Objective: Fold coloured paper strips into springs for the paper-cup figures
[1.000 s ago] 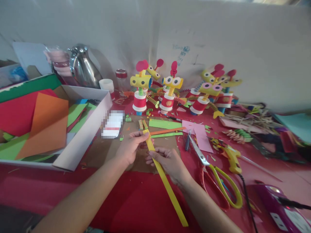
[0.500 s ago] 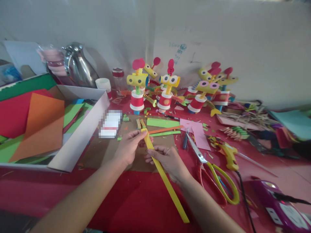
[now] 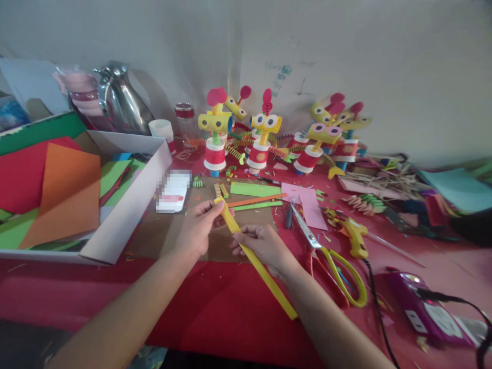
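Note:
A long yellow paper strip [image 3: 269, 282] runs slantwise over the red table. My left hand [image 3: 198, 229] pinches its far end between thumb and fingers. My right hand [image 3: 261, 245] grips the strip a little lower, fingers curled round it. Both hands hover over a brown cardboard sheet [image 3: 165, 233]. Green and orange paper strips [image 3: 255, 197] lie just beyond the hands, with small folded paper springs [image 3: 220, 189] beside them.
A white box [image 3: 126, 205] of coloured paper sheets stands at the left. Several paper-cup figures [image 3: 265, 138] line the wall, with a metal jug [image 3: 119, 105] behind. Yellow-handled scissors [image 3: 334, 261], a yellow glue gun [image 3: 351, 233] and a purple device [image 3: 430, 312] lie at the right.
Both hands with the yellow strip have shifted slightly up and to the left in view; the camera has tilted a little. The grip on the strip stays the same.

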A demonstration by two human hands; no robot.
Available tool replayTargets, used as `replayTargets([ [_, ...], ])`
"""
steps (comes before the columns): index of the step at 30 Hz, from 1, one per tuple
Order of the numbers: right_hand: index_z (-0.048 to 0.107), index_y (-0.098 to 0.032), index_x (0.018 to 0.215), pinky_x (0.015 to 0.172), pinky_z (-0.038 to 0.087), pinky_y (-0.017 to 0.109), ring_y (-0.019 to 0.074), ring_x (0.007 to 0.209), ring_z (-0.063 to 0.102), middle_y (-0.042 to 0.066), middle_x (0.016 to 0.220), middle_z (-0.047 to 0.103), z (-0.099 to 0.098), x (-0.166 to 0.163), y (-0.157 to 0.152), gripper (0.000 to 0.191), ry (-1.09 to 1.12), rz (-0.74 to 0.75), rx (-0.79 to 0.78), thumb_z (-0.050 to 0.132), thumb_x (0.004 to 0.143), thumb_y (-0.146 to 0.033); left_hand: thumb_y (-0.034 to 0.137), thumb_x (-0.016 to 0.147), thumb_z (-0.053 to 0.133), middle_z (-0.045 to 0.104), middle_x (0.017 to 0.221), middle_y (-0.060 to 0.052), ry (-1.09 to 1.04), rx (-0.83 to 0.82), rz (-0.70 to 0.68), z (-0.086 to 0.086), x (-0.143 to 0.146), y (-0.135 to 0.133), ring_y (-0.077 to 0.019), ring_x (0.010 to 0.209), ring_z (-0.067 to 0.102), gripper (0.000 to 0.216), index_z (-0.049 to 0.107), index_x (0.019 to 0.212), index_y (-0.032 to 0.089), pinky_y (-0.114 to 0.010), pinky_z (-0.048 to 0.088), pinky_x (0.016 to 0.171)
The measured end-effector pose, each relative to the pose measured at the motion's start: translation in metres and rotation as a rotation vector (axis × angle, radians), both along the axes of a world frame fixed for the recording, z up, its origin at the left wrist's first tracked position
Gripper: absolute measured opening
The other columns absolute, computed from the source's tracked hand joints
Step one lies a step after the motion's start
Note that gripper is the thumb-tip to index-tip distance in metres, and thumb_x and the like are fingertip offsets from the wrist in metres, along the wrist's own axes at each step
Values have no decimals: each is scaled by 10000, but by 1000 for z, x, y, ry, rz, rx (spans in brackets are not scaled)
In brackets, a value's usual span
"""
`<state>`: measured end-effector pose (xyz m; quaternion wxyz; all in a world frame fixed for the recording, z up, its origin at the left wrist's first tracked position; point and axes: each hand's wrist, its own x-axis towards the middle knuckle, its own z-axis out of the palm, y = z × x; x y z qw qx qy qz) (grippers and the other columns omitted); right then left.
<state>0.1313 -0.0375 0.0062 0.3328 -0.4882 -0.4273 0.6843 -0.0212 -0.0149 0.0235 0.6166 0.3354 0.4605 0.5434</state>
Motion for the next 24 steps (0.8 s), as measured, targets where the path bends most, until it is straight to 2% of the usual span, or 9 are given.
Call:
replayTargets([
  [3, 655, -167, 681, 642, 513, 274, 122, 575, 637, 4, 631, 690, 3, 9, -2, 232, -78, 119, 25, 726, 683, -388, 346, 656, 773, 685, 723, -27, 10, -37, 77, 6, -12, -8, -146, 725, 636, 235, 633, 661, 157, -300, 484, 744],
  [7, 717, -191, 712, 621, 457, 252, 134, 614, 620, -12, 644, 696, 7, 17, 4, 97, -456, 306, 298, 655, 728, -264, 359, 618, 796, 681, 717, -14, 206, -27, 190, 2, -38, -29, -116, 655, 585, 237, 692, 703, 164, -245, 441, 641],
  [9, 734, -203, 732, 595, 437, 246, 143, 612, 618, -18, 635, 698, 9, 15, 9, 89, -581, 374, 360, 651, 719, -233, 371, 640, 778, 685, 701, -21, 344, -23, 196, -5, -50, -40, -118, 643, 569, 238, 714, 734, 161, -232, 409, 603],
  [13, 747, -197, 740, 572, 428, 242, 150, 586, 623, -18, 591, 692, 12, 2, 18, 108, -667, 506, 380, 650, 695, -181, 364, 678, 743, 688, 702, -12, 480, 5, 271, -22, -62, -54, -127, 660, 567, 219, 712, 763, 165, -224, 376, 580],
  [16, 750, -187, 750, 559, 422, 246, 154, 589, 627, -7, 613, 703, 10, -5, 23, 111, -712, 541, 407, 659, 686, -173, 352, 690, 723, 678, 713, 2, 543, 27, 313, -30, -66, -56, -125, 645, 557, 203, 694, 773, 169, -227, 378, 583],
  [20, 732, -201, 746, 570, 435, 239, 154, 621, 646, -12, 637, 711, 6, -7, 28, 87, -698, 540, 409, 671, 694, -168, 342, 709, 694, 692, 755, -13, 617, 60, 274, -35, -74, -53, -161, 700, 610, 222, 665, 861, 183, -257, 431, 667],
  [24, 689, -203, 783, 544, 421, 227, 140, 600, 630, -30, 632, 695, 8, -10, 33, 114, -730, 551, 449, 700, 681, -155, 350, 758, 636, 696, 806, -22, 942, 129, 207, -35, -83, -54, -183, 723, 617, 219, 660, 929, 215, -276, 427, 672],
])
